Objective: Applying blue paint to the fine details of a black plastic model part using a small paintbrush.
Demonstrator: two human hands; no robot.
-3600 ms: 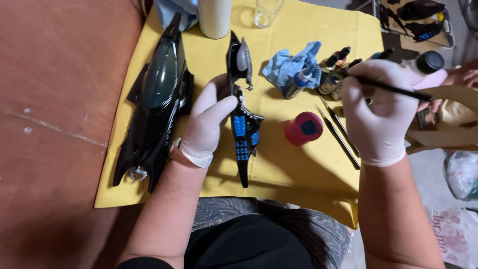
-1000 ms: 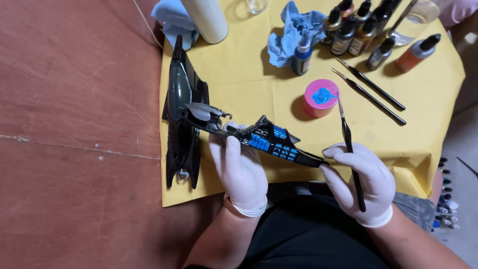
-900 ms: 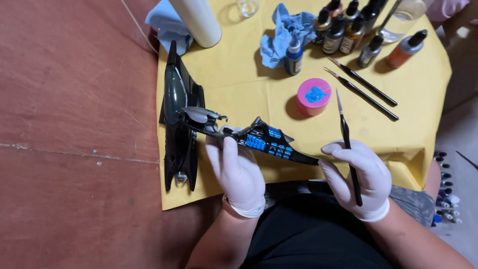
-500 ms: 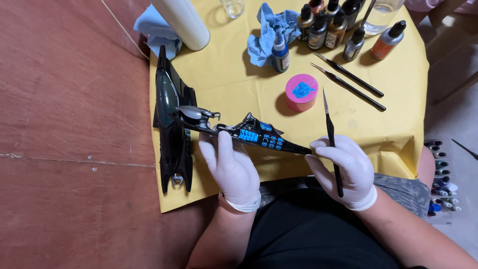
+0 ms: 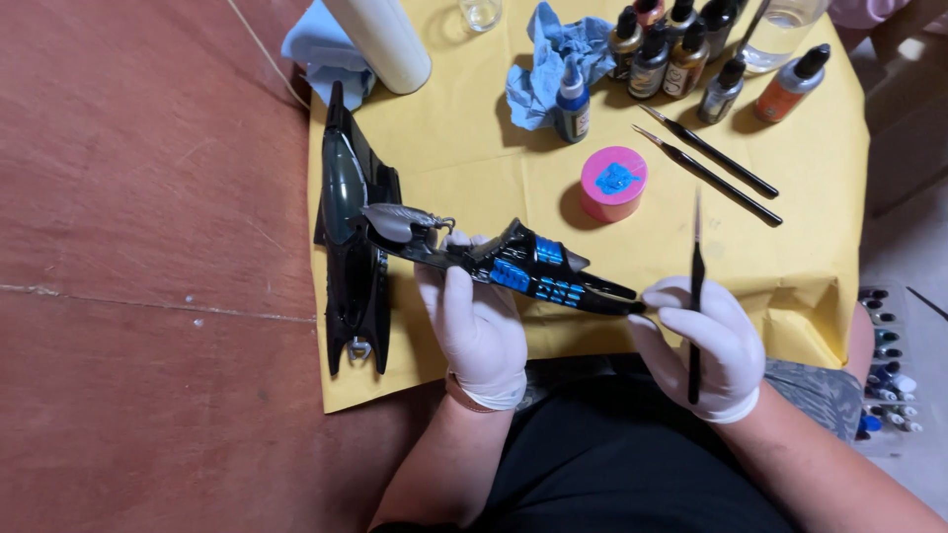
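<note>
My left hand point(image 5: 477, 326), in a white glove, holds a long black model part point(image 5: 513, 265) with blue painted panels, lifted level over the yellow sheet point(image 5: 474, 178). My right hand point(image 5: 713, 347), also gloved, grips a thin black paintbrush point(image 5: 695, 286) upright, bristles pointing away from me; its fingertips touch the part's pointed right end. A pink cap with blue paint point(image 5: 613, 183) sits just beyond the part. A larger black model hull point(image 5: 348, 227) lies along the sheet's left edge.
Several small paint bottles point(image 5: 681, 59) and a crumpled blue cloth point(image 5: 553, 59) stand at the back. Two spare brushes point(image 5: 711, 163) lie right of the pink cap. A white cylinder point(image 5: 380, 39) stands at the back left. Red-brown table point(image 5: 148, 247) lies left; more paint pots point(image 5: 889, 375) at right.
Since 3.6 s ago the part has turned from lengthwise to crosswise and my right hand came from the bottles to its tip. Over the last second the hands barely moved; the view shifted.
</note>
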